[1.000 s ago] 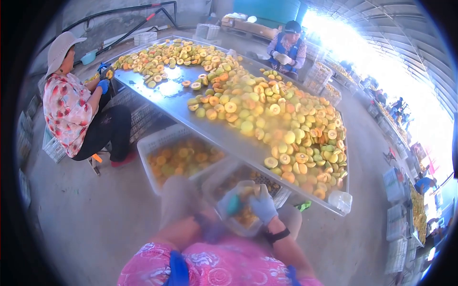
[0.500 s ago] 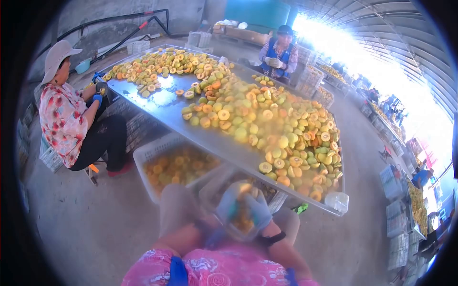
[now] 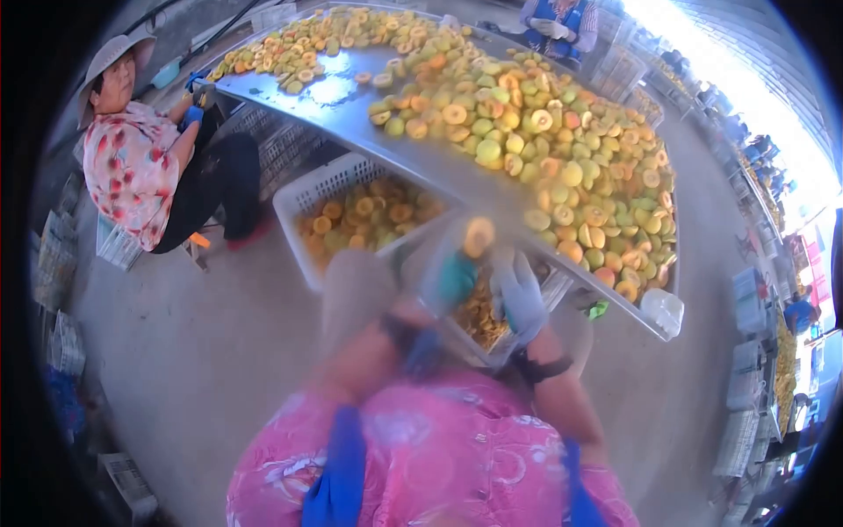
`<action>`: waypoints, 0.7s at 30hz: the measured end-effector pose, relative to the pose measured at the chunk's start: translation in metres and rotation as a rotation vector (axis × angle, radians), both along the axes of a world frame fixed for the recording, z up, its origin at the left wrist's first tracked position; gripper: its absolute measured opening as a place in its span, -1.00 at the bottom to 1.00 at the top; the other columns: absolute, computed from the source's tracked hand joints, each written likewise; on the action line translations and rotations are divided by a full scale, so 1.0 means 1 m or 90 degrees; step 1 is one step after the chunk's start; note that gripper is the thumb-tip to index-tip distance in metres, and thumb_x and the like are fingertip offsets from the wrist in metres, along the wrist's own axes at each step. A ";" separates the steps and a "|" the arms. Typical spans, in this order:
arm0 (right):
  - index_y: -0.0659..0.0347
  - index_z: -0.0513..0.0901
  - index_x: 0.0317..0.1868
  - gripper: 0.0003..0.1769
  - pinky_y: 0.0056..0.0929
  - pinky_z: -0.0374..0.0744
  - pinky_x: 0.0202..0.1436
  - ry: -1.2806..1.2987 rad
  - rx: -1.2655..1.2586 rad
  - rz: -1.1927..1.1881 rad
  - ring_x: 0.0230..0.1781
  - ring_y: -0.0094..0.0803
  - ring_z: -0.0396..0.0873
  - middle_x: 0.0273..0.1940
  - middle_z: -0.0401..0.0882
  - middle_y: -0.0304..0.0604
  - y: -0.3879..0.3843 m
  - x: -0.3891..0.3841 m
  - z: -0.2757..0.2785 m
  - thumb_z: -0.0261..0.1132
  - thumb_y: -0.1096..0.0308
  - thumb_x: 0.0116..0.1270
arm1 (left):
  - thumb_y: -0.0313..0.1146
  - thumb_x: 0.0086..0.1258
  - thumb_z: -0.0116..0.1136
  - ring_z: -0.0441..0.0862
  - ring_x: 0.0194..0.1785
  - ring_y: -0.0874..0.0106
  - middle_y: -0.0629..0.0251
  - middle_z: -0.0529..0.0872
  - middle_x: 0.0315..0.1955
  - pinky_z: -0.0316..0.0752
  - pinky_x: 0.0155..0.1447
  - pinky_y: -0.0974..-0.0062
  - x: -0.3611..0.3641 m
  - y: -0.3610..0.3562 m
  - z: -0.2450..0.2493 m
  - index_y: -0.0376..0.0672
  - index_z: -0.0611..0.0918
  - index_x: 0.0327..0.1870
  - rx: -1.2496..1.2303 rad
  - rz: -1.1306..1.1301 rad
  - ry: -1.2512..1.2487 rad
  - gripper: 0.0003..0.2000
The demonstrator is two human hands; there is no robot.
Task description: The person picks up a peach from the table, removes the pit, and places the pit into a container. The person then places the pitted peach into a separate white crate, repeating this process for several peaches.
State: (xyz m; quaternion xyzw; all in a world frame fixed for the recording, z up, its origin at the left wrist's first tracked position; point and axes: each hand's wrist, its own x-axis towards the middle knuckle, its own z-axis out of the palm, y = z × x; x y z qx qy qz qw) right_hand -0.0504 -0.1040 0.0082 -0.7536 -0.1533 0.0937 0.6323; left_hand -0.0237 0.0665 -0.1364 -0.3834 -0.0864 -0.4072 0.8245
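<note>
My left hand [image 3: 450,277], in a pale glove with a green patch, is closed around an apricot half [image 3: 479,235], its cut face showing. Beside it, my gloved right hand [image 3: 518,299] has its fingers bent together; whatever they may hold is blurred. Both hands are over a white crate [image 3: 496,358] between my knees, with small yellow-brown fruit pieces [image 3: 483,316] inside. Just beyond the hands runs the near edge of a metal table [image 3: 351,132], heaped with yellow-green and orange apricot halves [image 3: 571,167].
A white basket [image 3: 294,228] of fruit stands left of my knees. A person in a hat [image 3: 132,167] sits at the table's left, and a person in a blue vest [image 3: 562,22] is across it. A clear plastic container [image 3: 663,312] sits at the table corner. Crates [image 3: 746,378] stand far right.
My view has tipped down. My hands, earlier together over the crate, have moved apart, and the left now holds an apricot half up near the table edge. The seated person's head has turned.
</note>
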 end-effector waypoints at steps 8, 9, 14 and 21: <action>0.17 0.49 -0.06 -0.78 -0.54 0.30 -0.72 0.033 -0.126 0.020 -0.75 -0.56 0.29 -0.55 0.40 -0.29 0.017 -0.003 0.011 0.10 0.19 0.52 | 0.09 0.58 -0.09 0.61 -0.14 0.59 0.41 0.67 -0.17 0.57 -0.07 0.66 -0.033 -0.022 0.133 -0.15 0.57 0.07 0.781 0.589 -0.028 -0.54; 0.17 0.49 -0.06 -0.78 -0.54 0.30 -0.72 0.034 -0.125 0.019 -0.75 -0.56 0.29 -0.55 0.40 -0.29 0.016 -0.003 0.010 0.10 0.19 0.52 | 0.09 0.58 -0.09 0.61 -0.14 0.59 0.41 0.67 -0.17 0.57 -0.07 0.66 -0.033 -0.023 0.133 -0.15 0.57 0.07 0.782 0.588 -0.029 -0.54; 0.17 0.48 -0.08 -0.68 -0.52 0.30 -0.74 0.081 -0.071 0.023 -0.75 -0.55 0.30 -0.56 0.40 -0.27 0.024 -0.010 0.013 0.06 0.05 0.56 | 0.02 0.63 -0.15 0.55 -0.17 0.59 0.42 0.65 -0.20 0.52 -0.03 0.66 -0.039 -0.022 0.134 -0.15 0.58 0.06 0.789 0.620 -0.096 -0.58; 0.20 0.47 -0.12 -0.59 -0.53 0.28 -0.77 0.062 -0.015 0.033 -0.78 -0.55 0.29 -0.56 0.41 -0.25 0.029 -0.016 0.010 0.01 -0.02 0.58 | -0.10 0.66 -0.14 0.52 -0.17 0.59 0.42 0.61 -0.20 0.49 -0.02 0.66 -0.047 -0.020 0.136 -0.16 0.54 0.09 0.847 0.647 -0.139 -0.67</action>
